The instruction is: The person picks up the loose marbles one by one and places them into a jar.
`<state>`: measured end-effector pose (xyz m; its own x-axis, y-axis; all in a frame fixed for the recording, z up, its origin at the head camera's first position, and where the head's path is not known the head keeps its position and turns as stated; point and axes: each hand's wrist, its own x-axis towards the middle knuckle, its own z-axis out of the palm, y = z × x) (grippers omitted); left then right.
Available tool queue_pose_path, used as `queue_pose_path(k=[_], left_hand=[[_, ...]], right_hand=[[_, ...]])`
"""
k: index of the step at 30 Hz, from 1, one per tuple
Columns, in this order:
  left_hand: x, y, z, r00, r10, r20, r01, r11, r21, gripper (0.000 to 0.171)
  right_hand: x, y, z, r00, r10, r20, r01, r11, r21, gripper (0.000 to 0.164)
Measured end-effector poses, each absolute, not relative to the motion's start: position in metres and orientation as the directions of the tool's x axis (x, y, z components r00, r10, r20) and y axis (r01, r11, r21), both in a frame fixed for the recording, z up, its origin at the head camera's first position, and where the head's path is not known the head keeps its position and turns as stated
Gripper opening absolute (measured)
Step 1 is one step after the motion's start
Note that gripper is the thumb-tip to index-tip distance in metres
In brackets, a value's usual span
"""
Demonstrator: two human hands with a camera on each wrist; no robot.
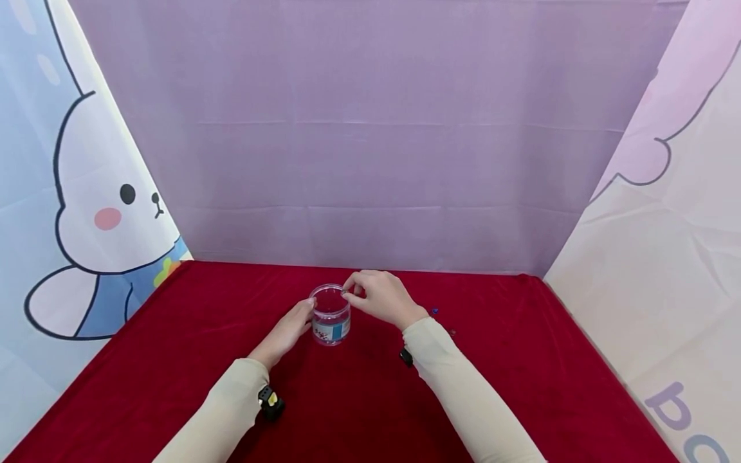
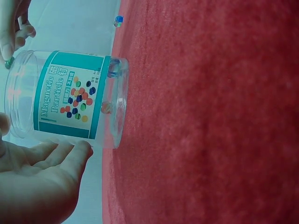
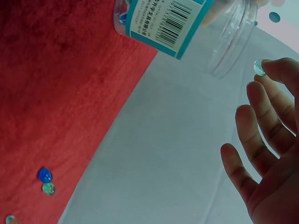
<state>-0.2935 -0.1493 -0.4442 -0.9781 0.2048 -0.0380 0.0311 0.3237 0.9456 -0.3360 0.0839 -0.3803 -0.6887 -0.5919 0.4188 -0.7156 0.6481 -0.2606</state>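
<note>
A clear plastic jar [image 1: 330, 315] with a teal-and-white label [image 2: 70, 95] stands upright and uncovered on the red cloth. My left hand [image 1: 287, 331] holds its left side, thumb by the rim and fingers along the wall. Between thumb and index finger, my right hand [image 1: 382, 297] pinches a greenish clear marble [image 3: 259, 68] at the right of the jar's mouth. Its other fingers are spread apart in the right wrist view. Low inside the jar, a blue marble [image 2: 113, 68] and an orange-tinted marble [image 2: 106, 107] show through the plastic.
On the red cloth [image 1: 191, 360], right of the jar, a blue marble [image 3: 45, 175] lies against a green clear marble [image 3: 48, 188]. Another small marble [image 3: 10, 218] lies nearer. A lilac curtain [image 1: 370, 141] hangs behind, with printed cloth panels at both sides.
</note>
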Motion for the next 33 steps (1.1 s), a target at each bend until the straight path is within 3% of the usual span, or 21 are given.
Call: queue_pose_path(k=[13, 33], left_hand=[[-0.295, -0.15, -0.445, -0.977, 0.209, -0.037, 0.032, 0.32, 0.947, 0.067], [-0.294, -0.151, -0.446, -0.975, 0.223, -0.026, 0.05, 0.327, 0.944, 0.069]], right_hand=[[-0.341, 0.076, -0.39, -0.73, -0.578, 0.365, -0.682, 0.657, -0.322, 0.019], [-0.343, 0.077, -0.393, -0.743, -0.57, 0.35, -0.667, 0.676, -0.313, 0.021]])
